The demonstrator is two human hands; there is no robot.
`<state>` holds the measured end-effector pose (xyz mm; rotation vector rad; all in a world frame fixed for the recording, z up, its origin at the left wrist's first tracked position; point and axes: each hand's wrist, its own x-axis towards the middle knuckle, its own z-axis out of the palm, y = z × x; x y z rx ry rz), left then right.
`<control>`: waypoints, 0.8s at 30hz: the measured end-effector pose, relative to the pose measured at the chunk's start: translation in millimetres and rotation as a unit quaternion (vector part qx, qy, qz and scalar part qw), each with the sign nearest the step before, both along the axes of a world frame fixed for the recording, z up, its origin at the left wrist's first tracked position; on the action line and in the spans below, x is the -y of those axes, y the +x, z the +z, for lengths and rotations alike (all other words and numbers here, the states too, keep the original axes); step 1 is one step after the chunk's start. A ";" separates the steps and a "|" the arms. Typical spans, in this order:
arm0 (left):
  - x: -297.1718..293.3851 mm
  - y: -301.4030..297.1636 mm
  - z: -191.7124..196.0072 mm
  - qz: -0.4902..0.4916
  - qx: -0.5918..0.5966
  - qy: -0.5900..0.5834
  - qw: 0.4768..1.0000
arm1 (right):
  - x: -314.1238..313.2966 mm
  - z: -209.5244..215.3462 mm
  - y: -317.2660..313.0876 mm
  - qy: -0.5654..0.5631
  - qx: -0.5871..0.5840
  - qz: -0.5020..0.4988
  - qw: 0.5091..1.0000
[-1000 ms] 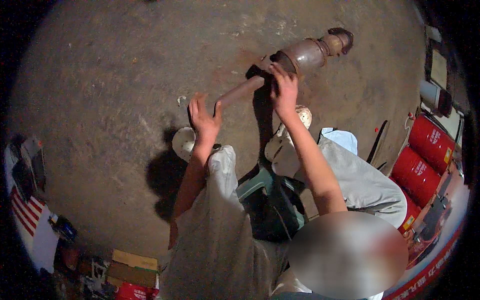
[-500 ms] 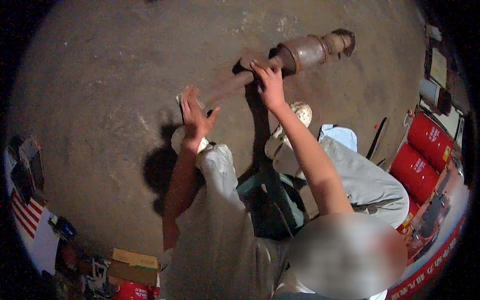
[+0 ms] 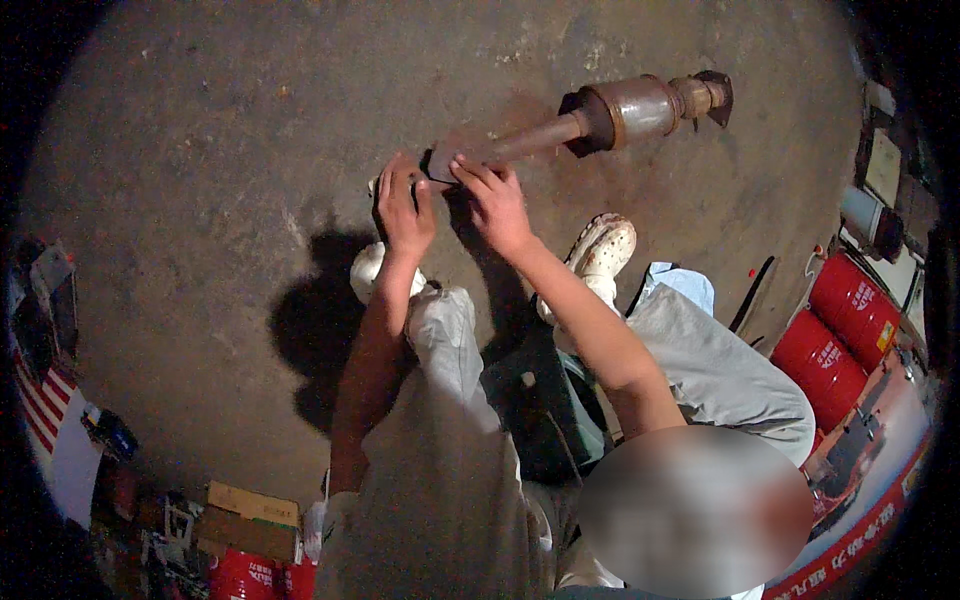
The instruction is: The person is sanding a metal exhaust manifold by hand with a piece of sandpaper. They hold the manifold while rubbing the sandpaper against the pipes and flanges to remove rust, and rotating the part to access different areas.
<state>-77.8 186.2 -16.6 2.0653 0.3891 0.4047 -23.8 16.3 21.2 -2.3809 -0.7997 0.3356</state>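
Observation:
A rusty exhaust pipe with a fat metal canister (image 3: 630,112), like a catalytic converter, lies on the floor ahead of me. Its narrow tube (image 3: 535,140) slants down left toward my hands. My left hand (image 3: 405,210) grips the tube's near left end, fingers over it and thumb on the near side; the end itself is mostly hidden. My right hand (image 3: 495,205) is closed on a flat brown sheet (image 3: 452,158), which looks like sandpaper, pressed over the tube a little right of my left hand. The sheet covers that stretch of tube.
My legs are bent, with a pale perforated clog (image 3: 605,242) below the canister. Red drums (image 3: 820,365) stand at the right, near a thin dark bar (image 3: 755,295). At lower left are a cardboard box (image 3: 250,530) and a striped card (image 3: 45,405).
My right hand has slid the brown sheet down left along the tube, from beside the canister toward my left hand. My left hand's fingers have curled more over the tube's end.

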 end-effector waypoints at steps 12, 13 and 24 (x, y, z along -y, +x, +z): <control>-11.4 15.6 13.2 0.047 -0.073 -0.064 0.994 | -14.6 16.5 25.6 0.008 0.018 0.051 0.999; -15.5 19.5 11.5 0.058 -0.083 -0.067 0.993 | -18.7 18.9 29.5 0.010 0.013 0.054 0.998; -18.9 28.2 6.3 0.105 -0.150 -0.119 0.976 | 20.2 11.6 79.2 -0.073 0.030 0.093 0.992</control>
